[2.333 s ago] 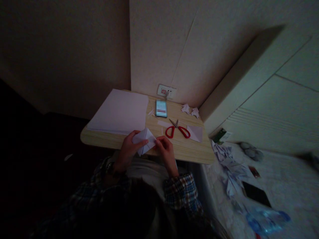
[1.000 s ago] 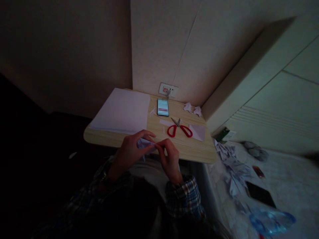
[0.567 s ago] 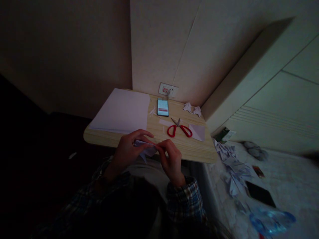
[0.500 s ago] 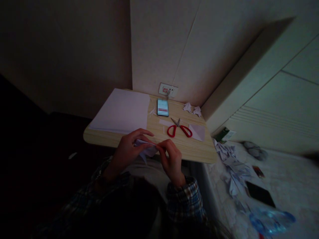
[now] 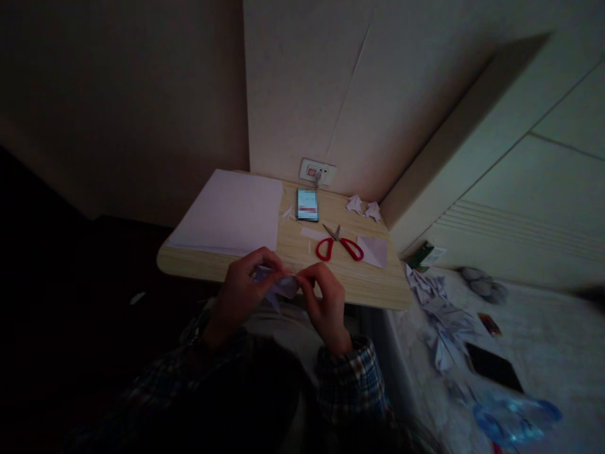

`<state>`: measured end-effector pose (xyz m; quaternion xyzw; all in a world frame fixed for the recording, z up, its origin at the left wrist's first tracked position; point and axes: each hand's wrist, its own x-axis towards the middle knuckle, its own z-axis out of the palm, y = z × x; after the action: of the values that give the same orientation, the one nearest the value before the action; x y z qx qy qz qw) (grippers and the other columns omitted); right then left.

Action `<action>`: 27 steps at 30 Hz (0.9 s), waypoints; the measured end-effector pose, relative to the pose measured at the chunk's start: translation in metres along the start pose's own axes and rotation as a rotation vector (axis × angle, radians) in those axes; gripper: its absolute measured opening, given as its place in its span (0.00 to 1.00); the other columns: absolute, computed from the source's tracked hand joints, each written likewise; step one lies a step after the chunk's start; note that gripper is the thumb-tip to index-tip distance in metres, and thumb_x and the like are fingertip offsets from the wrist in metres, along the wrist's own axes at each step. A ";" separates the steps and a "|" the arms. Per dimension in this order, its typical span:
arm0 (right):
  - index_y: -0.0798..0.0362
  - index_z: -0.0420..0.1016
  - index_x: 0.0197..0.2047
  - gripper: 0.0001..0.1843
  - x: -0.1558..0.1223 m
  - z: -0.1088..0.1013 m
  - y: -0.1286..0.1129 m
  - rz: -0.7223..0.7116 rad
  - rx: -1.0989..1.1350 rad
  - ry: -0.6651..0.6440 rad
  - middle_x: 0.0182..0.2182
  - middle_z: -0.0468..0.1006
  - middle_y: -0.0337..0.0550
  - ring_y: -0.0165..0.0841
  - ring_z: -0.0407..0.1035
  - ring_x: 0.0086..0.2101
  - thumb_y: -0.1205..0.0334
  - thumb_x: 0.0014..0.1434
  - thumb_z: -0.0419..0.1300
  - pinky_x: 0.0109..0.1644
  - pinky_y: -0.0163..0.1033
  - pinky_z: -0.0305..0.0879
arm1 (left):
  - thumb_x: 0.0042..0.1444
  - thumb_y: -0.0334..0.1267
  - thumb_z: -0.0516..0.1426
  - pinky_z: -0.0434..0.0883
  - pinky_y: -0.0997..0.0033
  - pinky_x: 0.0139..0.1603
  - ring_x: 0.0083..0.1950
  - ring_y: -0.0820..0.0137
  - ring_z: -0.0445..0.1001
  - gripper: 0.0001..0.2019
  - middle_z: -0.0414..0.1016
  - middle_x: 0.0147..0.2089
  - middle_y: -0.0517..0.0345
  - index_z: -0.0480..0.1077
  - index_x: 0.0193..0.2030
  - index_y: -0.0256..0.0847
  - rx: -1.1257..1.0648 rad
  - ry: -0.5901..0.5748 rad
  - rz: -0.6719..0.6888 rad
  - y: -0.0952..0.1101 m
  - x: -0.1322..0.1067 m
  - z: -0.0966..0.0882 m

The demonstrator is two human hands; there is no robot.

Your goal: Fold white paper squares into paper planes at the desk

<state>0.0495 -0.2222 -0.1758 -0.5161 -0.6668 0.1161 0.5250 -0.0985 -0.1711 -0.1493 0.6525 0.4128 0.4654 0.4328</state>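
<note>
A folded piece of paper (image 5: 283, 289) is held between both hands, just off the front edge of the small wooden table (image 5: 331, 284). My left hand (image 5: 243, 287) is closed on its left side, thumb and fingers pinching near the top fold. With thumb and forefinger, my right hand (image 5: 324, 296) pinches the paper's right corner. Part of the paper is hidden behind the left fingers. Beyond the hands lie red-handled scissors (image 5: 338, 243) with blades apart. A creased paper square (image 5: 374, 251) rests to their right.
A stack of white paper (image 5: 231, 208) covers the table's left side. A lit phone (image 5: 307, 205) lies near the wall socket (image 5: 317, 170). Two folded paper figures (image 5: 363, 207) sit at the back right. On the bed (image 5: 543, 328) are several folded papers (image 5: 447, 315), a dark phone (image 5: 494, 367) and a plastic bottle (image 5: 517, 419).
My left fingers have curled in and moved right along the paper's top edge, closer to my right fingertips. My right hand stays nearly in place.
</note>
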 end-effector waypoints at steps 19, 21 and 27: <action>0.52 0.68 0.30 0.08 0.004 0.000 -0.006 0.151 0.078 0.033 0.23 0.67 0.34 0.28 0.63 0.26 0.64 0.61 0.56 0.31 0.34 0.59 | 0.41 0.34 0.65 0.67 0.76 0.32 0.31 0.71 0.72 0.13 0.70 0.26 0.66 0.70 0.36 0.41 -0.132 -0.079 -0.090 -0.008 0.003 0.004; 0.52 0.67 0.28 0.09 0.003 -0.001 -0.007 0.157 0.059 0.033 0.23 0.67 0.34 0.28 0.63 0.26 0.64 0.61 0.56 0.31 0.34 0.59 | 0.40 0.33 0.65 0.68 0.75 0.35 0.33 0.71 0.73 0.16 0.70 0.27 0.66 0.69 0.39 0.41 -0.188 -0.165 -0.144 -0.009 0.004 0.004; 0.52 0.67 0.28 0.10 0.001 -0.002 -0.006 0.171 0.061 0.013 0.23 0.68 0.35 0.29 0.63 0.26 0.64 0.61 0.55 0.31 0.34 0.59 | 0.40 0.32 0.64 0.70 0.72 0.38 0.36 0.68 0.75 0.21 0.72 0.29 0.64 0.68 0.44 0.40 -0.264 -0.351 -0.236 -0.012 0.002 0.005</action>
<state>0.0481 -0.2246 -0.1702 -0.5556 -0.6130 0.1774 0.5330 -0.0950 -0.1665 -0.1606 0.6084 0.3404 0.3409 0.6307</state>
